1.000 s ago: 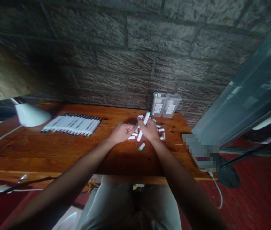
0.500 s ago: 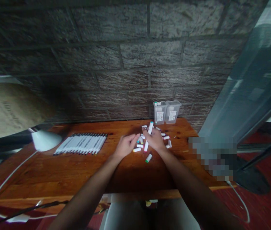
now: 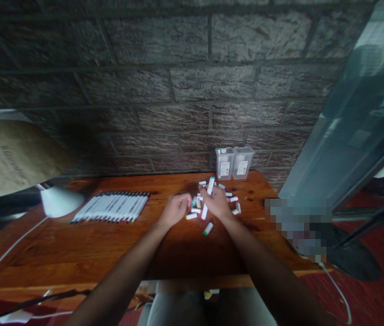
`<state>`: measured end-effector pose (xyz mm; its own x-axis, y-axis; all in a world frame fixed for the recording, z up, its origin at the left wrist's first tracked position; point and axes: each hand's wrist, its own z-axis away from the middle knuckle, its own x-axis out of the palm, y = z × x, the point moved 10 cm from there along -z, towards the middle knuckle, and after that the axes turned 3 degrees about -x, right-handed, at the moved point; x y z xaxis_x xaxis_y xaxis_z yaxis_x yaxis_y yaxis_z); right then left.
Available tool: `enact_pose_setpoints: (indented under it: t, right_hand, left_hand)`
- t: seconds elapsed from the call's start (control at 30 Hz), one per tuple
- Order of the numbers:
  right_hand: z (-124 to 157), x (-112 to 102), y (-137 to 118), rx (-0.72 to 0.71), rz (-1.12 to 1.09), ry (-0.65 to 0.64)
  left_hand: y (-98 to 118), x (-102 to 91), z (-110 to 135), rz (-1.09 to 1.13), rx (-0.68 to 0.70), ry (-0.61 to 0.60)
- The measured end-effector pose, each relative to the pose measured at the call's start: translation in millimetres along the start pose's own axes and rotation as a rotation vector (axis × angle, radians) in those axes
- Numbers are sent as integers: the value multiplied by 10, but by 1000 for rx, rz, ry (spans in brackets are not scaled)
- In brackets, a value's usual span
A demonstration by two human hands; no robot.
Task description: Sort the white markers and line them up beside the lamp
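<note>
My right hand [image 3: 216,201] is closed around a white marker cap [image 3: 211,182] with a teal end, which points up past the thumb. Beneath that hand lies a white piece with a pink end [image 3: 204,212], partly covered. To the left, my left hand [image 3: 177,208] is curled with its fingertips folded in; whatever it may hold is hidden. Several white marker caps with coloured ends lie scattered about both hands, among them a green-ended cap [image 3: 208,228] nearer me and a yellow-ended cap [image 3: 191,216] by my left hand.
A row of white markers with dark ends [image 3: 112,207] lies on the wooden table [image 3: 110,253] at left. Two clear plastic boxes [image 3: 242,163] stand against the brick wall, the left one with some pieces inside. A lamp [image 3: 61,201] stands at far left.
My left hand has drawn its fingers in more tightly and come slightly away from the caps beside it. My right hand keeps hold of the teal-ended cap. The view has shifted a little.
</note>
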<state>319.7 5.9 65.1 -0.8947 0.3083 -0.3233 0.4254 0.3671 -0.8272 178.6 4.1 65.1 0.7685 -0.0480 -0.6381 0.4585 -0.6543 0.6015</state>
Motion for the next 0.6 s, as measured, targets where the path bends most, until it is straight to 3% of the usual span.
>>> enact_pose_setpoints:
  t: [0.13,0.6]
  right_hand:
    - [4,-1,-34,-32,9,-1]
    - [2,31,-25,-35,-4,-26]
  left_hand:
    - [-16,83,1,23,-55,-63]
    - [-72,-16,-9,-2,-100,70]
